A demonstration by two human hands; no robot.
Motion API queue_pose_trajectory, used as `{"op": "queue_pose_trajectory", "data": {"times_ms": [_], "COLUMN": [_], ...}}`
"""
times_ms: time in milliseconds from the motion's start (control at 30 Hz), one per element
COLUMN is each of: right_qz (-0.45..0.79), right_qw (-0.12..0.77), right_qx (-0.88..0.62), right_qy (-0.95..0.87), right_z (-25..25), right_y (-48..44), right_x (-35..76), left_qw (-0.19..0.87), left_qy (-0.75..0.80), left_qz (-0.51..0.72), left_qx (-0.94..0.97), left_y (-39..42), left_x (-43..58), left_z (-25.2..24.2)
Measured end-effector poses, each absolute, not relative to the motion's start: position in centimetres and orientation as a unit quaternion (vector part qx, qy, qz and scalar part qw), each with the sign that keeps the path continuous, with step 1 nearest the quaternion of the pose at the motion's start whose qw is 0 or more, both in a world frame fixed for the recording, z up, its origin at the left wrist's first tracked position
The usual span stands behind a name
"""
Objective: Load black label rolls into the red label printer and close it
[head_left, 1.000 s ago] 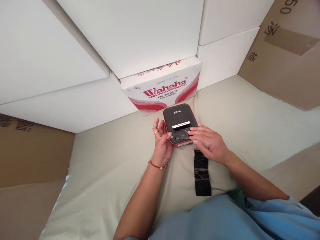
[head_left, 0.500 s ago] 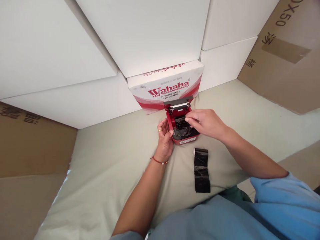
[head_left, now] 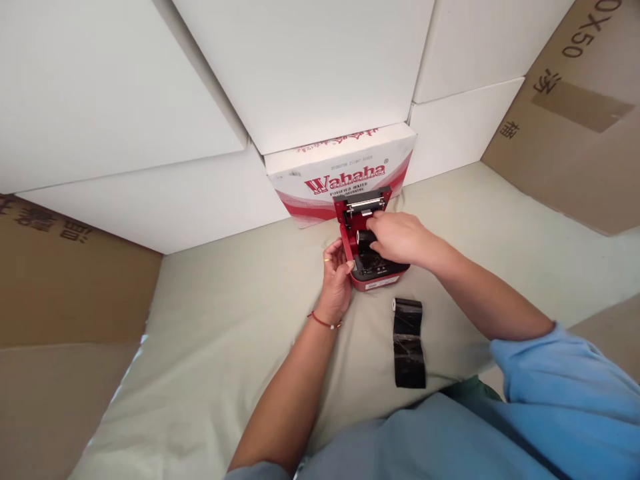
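A small red label printer [head_left: 382, 283] stands on the cloth with its dark lid [head_left: 361, 200] raised. My left hand [head_left: 336, 280] grips its left side, thumb on the front corner and fingers along the outer wall. Inside the bay sits a black roll [head_left: 365, 239] with a white core end showing. My right hand [head_left: 400, 237] reaches in from the right, fingers closed at the roll's right end, which they hide. Closer to my body lies another black roll [head_left: 407, 309], its strip unrolled toward me.
Behind the printer, a white and red Wahaha water carton [head_left: 345, 177] leans against large white boxes [head_left: 310, 73]. Brown cardboard [head_left: 575, 140] stands at the right, and more cardboard [head_left: 75, 287] at the left. A pale green cloth [head_left: 225, 320] covers the surface.
My right hand has moved further into the printer bay and onto the black roll, whose white core end now shows. My left hand keeps its hold. The whole view has shifted slightly.
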State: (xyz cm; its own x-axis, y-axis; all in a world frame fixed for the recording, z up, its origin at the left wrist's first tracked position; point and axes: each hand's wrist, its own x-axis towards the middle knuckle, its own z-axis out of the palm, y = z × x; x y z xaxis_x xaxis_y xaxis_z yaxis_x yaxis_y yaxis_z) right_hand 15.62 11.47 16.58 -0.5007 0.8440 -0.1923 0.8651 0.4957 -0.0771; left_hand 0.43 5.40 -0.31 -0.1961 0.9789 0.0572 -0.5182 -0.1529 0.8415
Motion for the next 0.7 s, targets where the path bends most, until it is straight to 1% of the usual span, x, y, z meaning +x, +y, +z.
{"op": "queue_pose_trajectory", "data": {"times_ms": [100, 167, 233, 333, 367, 400, 433, 500, 533, 567, 600, 700], "right_qz": [-0.163, -0.206, -0.205, -0.214, -0.210, -0.195, -0.178, -0.154, -0.162, -0.187, -0.220, -0.290], "right_qw": [-0.057, -0.091, -0.073, -0.001, 0.005, -0.011, -0.046, -0.143, -0.178, -0.191, -0.179, -0.080], "right_qx": [0.473, 0.507, 0.562, 0.617, 0.625, 0.632, 0.635, 0.619, 0.595, 0.562, 0.524, 0.443], "right_qy": [0.864, 0.832, 0.798, 0.757, 0.751, 0.750, 0.751, 0.757, 0.767, 0.783, 0.803, 0.844], "right_z": [18.4, 18.5, 17.0, 12.9, 11.5, 10.1, 9.0, 7.5, 7.1, 6.7, 6.5, 6.3], "right_y": [9.3, 8.5, 8.1, 7.8, 7.5, 7.0, 6.3, 4.7, 3.7, 2.9, 2.1, 0.6], "right_x": [20.2, 24.2, 28.1, 32.5, 33.3, 33.6, 33.6, 32.6, 31.7, 30.7, 29.7, 27.1], "left_qw": [0.550, 0.556, 0.560, 0.562, 0.561, 0.560, 0.559, 0.556, 0.554, 0.552, 0.551, 0.550], "left_qy": [0.354, 0.352, 0.350, 0.348, 0.348, 0.349, 0.349, 0.350, 0.351, 0.353, 0.354, 0.360], "left_qz": [0.690, 0.690, 0.689, 0.686, 0.686, 0.686, 0.687, 0.690, 0.691, 0.691, 0.691, 0.686], "left_qx": [0.310, 0.301, 0.299, 0.305, 0.306, 0.306, 0.306, 0.304, 0.303, 0.304, 0.306, 0.313], "left_y": [5.4, 5.3, 5.3, 5.3, 5.4, 5.4, 5.4, 5.5, 5.5, 5.5, 5.5, 5.4], "left_x": [0.6, 0.7, 0.7, 0.6, 0.6, 0.6, 0.5, 0.5, 0.5, 0.4, 0.4, 0.3], "left_z": [-0.2, -0.2, -0.2, -0.2, -0.2, -0.3, -0.3, -0.3, -0.4, -0.4, -0.4, -0.3]}}
